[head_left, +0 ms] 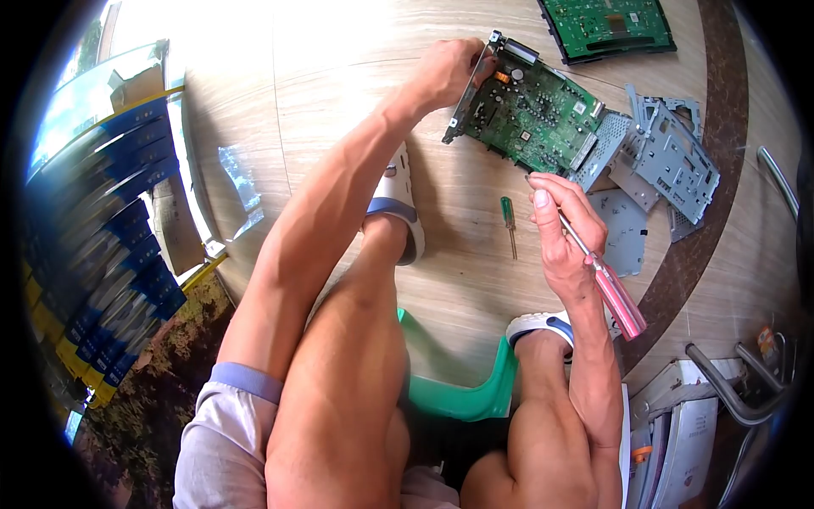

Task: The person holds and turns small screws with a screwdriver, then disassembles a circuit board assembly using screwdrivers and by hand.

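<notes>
My left hand (pixel 458 71) grips the upper left end of a green circuit board (pixel 534 110), at its metal edge bracket (pixel 469 95). The board is tilted over the floor. My right hand (pixel 566 225) is closed around a screwdriver with a pink and clear handle (pixel 617 297); its handle points down to the right. The fingertips pinch a small dark piece too small to name, just below the board. A small green-handled screwdriver (pixel 508 212) lies on the floor between my feet and the board.
Perforated metal plates (pixel 674 161) lie right of the board, with a flat plate (pixel 619 229) below them. Another green board (pixel 610 25) is at the top. A green plastic stool (pixel 462 399) is beneath me. Metal tubes (pixel 729 390) stand at the lower right, blue boxes (pixel 136 220) at left.
</notes>
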### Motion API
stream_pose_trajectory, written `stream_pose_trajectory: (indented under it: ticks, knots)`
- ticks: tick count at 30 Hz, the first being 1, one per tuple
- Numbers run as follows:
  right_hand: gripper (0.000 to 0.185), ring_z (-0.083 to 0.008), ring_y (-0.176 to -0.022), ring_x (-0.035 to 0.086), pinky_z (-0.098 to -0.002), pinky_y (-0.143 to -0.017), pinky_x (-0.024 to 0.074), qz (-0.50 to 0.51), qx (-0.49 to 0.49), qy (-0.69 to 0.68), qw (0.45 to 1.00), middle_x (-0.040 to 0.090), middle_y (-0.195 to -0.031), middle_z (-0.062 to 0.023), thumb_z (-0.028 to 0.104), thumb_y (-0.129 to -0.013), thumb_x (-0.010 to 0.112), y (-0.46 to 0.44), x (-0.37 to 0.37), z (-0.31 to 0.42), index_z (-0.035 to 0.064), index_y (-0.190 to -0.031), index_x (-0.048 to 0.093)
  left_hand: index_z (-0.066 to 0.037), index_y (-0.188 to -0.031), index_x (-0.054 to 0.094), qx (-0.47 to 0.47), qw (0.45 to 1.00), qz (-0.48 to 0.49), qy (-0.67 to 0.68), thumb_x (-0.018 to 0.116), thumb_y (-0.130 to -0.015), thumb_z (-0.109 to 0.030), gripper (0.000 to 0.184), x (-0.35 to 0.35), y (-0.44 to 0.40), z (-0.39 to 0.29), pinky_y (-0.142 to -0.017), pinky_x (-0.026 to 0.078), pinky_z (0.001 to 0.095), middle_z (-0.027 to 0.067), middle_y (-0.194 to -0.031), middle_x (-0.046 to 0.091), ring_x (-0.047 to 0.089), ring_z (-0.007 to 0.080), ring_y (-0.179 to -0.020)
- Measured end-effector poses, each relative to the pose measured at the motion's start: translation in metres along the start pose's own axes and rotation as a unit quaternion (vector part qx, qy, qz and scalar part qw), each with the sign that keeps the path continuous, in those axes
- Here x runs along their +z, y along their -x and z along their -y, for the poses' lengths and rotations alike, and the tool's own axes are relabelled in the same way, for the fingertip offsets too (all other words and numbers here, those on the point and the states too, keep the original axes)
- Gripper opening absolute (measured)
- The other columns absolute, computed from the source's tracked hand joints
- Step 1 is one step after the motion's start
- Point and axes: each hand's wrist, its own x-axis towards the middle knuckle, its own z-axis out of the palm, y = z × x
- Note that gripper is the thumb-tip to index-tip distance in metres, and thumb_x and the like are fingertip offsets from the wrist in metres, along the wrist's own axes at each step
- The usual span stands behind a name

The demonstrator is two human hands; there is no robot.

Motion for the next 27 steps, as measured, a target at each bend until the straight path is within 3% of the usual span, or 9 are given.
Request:
stream_pose_trajectory:
  ticks: [9, 12, 21, 27]
  knots:
    - [0.017, -0.0297, -0.098, 0.073, -0.0361, -0.085, 0.0581, 0.009, -0.003, 0.010, 1.000, 0.073, -0.109, -0.0174, 0.011, -0.099, 0.065, 0.000, 0.000, 0.002, -0.0015, -0.107, 0.073, -0.002, -0.088, 0.069, 0.034, 0.998, -0.052, -0.001, 0.062, -0.094, -0.021, 0.021, 0.005, 0.002, 0.001, -0.071, 0.052, 0.0479, 0.0225, -0.078, 0.069, 0.069, 0.0412, -0.077]
    - [0.017, -0.0298, -0.099, 0.073, -0.0363, -0.085, 0.0580, 0.011, -0.005, 0.013, 1.000, 0.073, -0.109, -0.0174, 0.011, -0.099, 0.065, -0.001, 0.000, 0.003, -0.0014, -0.107, 0.073, -0.001, -0.098, 0.068, 0.035, 0.998, -0.056, -0.004, 0.059, -0.103, -0.033, 0.034, 0.007, 0.004, 0.002, -0.069, 0.052, 0.0472, 0.0214, -0.080, 0.069, 0.069, 0.0408, -0.075]
    - [0.016, -0.0300, -0.099, 0.073, -0.0366, -0.086, 0.0578, 0.018, -0.025, 0.022, 0.999, 0.073, -0.109, -0.0174, 0.010, -0.099, 0.066, -0.002, 0.001, 0.004, -0.0016, -0.107, 0.073, -0.002, -0.095, 0.068, 0.035, 0.992, -0.121, 0.018, 0.061, -0.102, -0.035, 0.034, 0.016, 0.007, 0.002, -0.069, 0.052, 0.0461, 0.0202, -0.077, 0.068, 0.068, 0.0402, -0.074]
    - [0.016, -0.0295, -0.099, 0.073, -0.0364, -0.085, 0.0579, 0.018, -0.035, 0.023, 0.999, 0.073, -0.110, -0.0172, 0.010, -0.098, 0.066, -0.002, 0.001, 0.003, -0.0015, -0.107, 0.073, -0.002, -0.094, 0.069, 0.000, 0.992, -0.111, 0.063, 0.063, -0.101, -0.035, 0.034, 0.015, 0.008, 0.000, -0.067, 0.051, 0.0426, 0.0168, -0.071, 0.066, 0.068, 0.0308, -0.068]
